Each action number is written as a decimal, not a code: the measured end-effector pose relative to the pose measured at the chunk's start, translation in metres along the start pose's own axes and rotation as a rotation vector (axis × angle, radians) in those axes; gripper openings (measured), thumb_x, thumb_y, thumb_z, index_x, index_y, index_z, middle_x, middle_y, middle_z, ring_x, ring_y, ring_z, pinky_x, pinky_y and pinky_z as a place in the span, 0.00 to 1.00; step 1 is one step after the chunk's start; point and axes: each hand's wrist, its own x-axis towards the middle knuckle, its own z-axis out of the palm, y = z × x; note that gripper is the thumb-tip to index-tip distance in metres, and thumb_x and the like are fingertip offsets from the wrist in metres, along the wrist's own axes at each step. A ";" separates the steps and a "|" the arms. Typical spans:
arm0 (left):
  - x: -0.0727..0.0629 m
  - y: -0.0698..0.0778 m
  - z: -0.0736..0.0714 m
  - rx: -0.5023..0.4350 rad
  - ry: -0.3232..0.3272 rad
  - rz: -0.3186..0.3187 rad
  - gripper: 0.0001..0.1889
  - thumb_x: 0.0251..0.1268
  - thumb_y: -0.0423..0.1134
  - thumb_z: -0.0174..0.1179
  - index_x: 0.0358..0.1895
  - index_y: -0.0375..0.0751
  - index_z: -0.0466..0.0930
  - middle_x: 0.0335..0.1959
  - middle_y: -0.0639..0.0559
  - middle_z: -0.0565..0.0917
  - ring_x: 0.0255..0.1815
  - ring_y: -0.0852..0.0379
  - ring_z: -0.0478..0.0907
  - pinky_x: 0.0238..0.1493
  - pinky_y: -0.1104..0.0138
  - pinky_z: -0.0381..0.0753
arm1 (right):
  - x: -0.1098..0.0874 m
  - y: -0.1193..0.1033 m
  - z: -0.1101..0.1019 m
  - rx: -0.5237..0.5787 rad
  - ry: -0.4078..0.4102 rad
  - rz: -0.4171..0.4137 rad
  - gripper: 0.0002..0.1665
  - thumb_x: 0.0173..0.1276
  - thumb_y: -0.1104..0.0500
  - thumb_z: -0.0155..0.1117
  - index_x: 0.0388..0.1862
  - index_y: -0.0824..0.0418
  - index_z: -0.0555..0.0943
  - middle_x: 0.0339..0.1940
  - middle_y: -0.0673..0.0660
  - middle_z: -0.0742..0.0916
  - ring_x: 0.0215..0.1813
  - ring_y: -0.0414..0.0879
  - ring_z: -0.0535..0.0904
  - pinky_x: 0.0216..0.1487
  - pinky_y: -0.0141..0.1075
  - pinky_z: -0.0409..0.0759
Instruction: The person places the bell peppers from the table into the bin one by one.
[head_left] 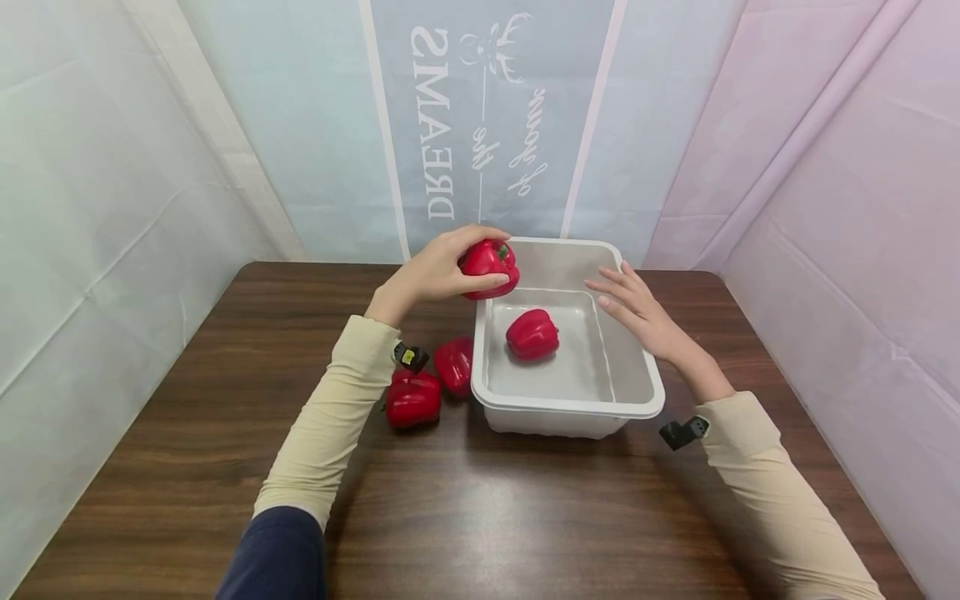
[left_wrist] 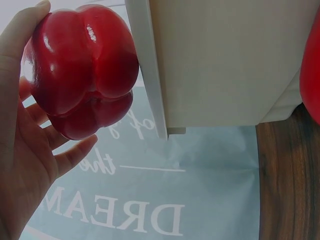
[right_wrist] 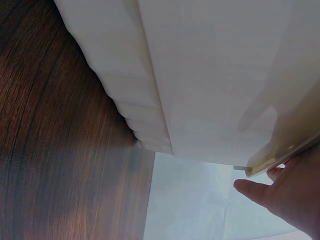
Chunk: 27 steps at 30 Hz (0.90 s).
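My left hand grips a red bell pepper at the left rim of a white plastic tub. Thumb and fingers wrap the pepper's sides in the left wrist view, where its lobed bottom shows. Inside the tub, a second red pepper lies on its side toward the left. Over the tub's right rim, my right hand holds nothing, its fingers extended and spread. The right wrist view shows part of that hand beside the rim, with the tub's outer wall filling much of the picture.
Two more red peppers, one close against the tub and one nearer the front, lie on the dark wooden table left of the tub. A printed cloth hangs behind, and pale fabric walls flank both sides.
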 end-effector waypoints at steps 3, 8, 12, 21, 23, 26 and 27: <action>0.001 0.001 0.000 -0.003 -0.010 -0.011 0.28 0.51 0.54 0.66 0.58 0.56 0.72 0.50 0.60 0.76 0.48 0.64 0.73 0.45 0.69 0.79 | 0.001 0.000 0.000 0.000 0.001 -0.003 0.24 0.72 0.53 0.47 0.66 0.56 0.69 0.72 0.62 0.60 0.76 0.52 0.34 0.68 0.62 0.34; 0.002 0.002 0.000 -0.005 -0.016 0.010 0.28 0.51 0.53 0.66 0.58 0.54 0.72 0.51 0.58 0.76 0.49 0.63 0.73 0.45 0.68 0.79 | 0.001 0.000 0.000 0.002 0.002 0.002 0.25 0.72 0.52 0.47 0.66 0.56 0.69 0.72 0.62 0.60 0.76 0.51 0.33 0.68 0.62 0.34; 0.003 0.003 0.001 -0.004 -0.020 0.015 0.29 0.52 0.53 0.66 0.58 0.54 0.72 0.51 0.58 0.76 0.49 0.64 0.72 0.45 0.68 0.79 | 0.001 0.000 0.000 0.004 0.001 0.006 0.24 0.72 0.52 0.48 0.66 0.56 0.69 0.73 0.61 0.60 0.76 0.51 0.33 0.68 0.62 0.34; 0.004 0.006 0.003 0.000 -0.029 0.016 0.29 0.51 0.52 0.66 0.59 0.53 0.71 0.51 0.58 0.75 0.49 0.64 0.72 0.46 0.68 0.79 | 0.001 0.000 0.000 0.006 0.010 -0.003 0.24 0.72 0.53 0.48 0.65 0.57 0.70 0.72 0.62 0.60 0.76 0.52 0.34 0.68 0.62 0.34; 0.004 0.007 0.003 -0.004 -0.032 0.009 0.29 0.51 0.52 0.66 0.59 0.54 0.71 0.51 0.58 0.75 0.50 0.64 0.72 0.46 0.69 0.79 | 0.000 0.000 0.000 0.005 0.010 -0.003 0.25 0.72 0.52 0.47 0.65 0.57 0.70 0.72 0.62 0.60 0.76 0.52 0.34 0.68 0.62 0.34; 0.004 0.007 0.004 -0.008 -0.034 0.004 0.29 0.51 0.52 0.66 0.59 0.55 0.71 0.50 0.59 0.75 0.49 0.64 0.72 0.46 0.68 0.79 | 0.000 -0.001 0.001 0.009 0.006 -0.003 0.25 0.72 0.53 0.47 0.66 0.58 0.69 0.72 0.63 0.60 0.76 0.53 0.34 0.68 0.63 0.33; 0.004 0.007 0.004 -0.006 -0.035 0.005 0.29 0.51 0.52 0.66 0.59 0.55 0.71 0.50 0.59 0.75 0.49 0.64 0.72 0.46 0.68 0.79 | -0.001 -0.001 0.001 0.009 0.004 -0.001 0.25 0.72 0.52 0.47 0.66 0.58 0.69 0.72 0.62 0.59 0.76 0.52 0.33 0.68 0.63 0.33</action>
